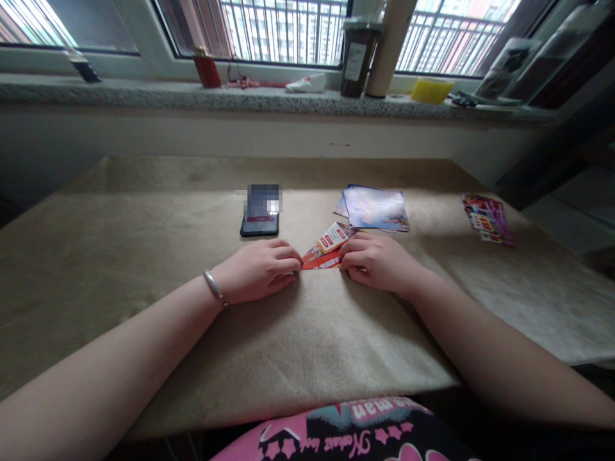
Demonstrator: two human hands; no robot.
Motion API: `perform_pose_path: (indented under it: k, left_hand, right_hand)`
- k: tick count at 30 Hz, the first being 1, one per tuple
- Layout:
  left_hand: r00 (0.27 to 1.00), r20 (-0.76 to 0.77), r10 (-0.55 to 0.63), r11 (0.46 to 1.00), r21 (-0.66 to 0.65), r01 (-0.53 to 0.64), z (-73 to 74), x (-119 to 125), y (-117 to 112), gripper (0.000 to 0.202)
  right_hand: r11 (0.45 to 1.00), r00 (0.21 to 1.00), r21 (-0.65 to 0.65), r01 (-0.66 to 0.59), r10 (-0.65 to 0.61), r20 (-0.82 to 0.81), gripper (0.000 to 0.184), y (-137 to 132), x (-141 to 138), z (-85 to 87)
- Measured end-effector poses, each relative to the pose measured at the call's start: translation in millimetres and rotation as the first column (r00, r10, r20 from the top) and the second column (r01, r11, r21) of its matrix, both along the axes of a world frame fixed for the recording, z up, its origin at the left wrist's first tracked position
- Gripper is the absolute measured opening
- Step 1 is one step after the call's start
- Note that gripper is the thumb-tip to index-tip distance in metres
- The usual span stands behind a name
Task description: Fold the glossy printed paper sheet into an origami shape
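My left hand, with a silver bracelet at the wrist, rests on the beige table cover with its fingers curled onto the left end of a folded red-and-white printed paper. My right hand pinches the same paper's right end, fingers closed. The paper lies low on the cover between both hands. Just behind it sits a small pile of blue glossy printed sheets.
A dark phone lies flat beyond my left hand. More colourful leaflets sit at the table's right edge. The windowsill behind holds a red cup, a dark drink cup, a cardboard tube and a yellow bowl.
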State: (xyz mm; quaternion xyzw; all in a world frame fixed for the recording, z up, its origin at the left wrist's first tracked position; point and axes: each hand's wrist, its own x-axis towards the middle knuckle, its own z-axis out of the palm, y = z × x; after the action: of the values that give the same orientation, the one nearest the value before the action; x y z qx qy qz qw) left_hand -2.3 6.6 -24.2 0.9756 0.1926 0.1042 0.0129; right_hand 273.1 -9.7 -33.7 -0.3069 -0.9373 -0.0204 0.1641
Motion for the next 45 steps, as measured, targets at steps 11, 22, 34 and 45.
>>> perform_pose_path:
  k: [11, 22, 34, 45]
  left_hand:
    - [1.0, 0.024, -0.007, 0.999, -0.031, 0.007, -0.8, -2, 1, 0.021]
    - [0.999, 0.044, -0.012, 0.998, -0.061, 0.014, -2.6, -4, 3, 0.02]
    - [0.999, 0.045, 0.003, 0.997, -0.075, 0.0, -2.7, -5, 2, 0.018]
    - [0.998, 0.056, 0.006, 0.997, -0.08, -0.001, -3.8, -6, 2, 0.016]
  right_hand:
    - [0.997, 0.999, -0.073, 0.003, -0.006, -0.035, 0.021, 2, 13, 4.2]
    - [0.995, 0.999, -0.097, 0.033, -0.032, 0.019, 0.021, 3, 23, 6.1]
    - [0.993, 0.993, -0.077, 0.086, -0.079, 0.093, 0.019, -1, 30, 10.2]
    - [0.989, 0.986, -0.071, 0.129, -0.12, 0.12, 0.019, -2, 39, 15.6]
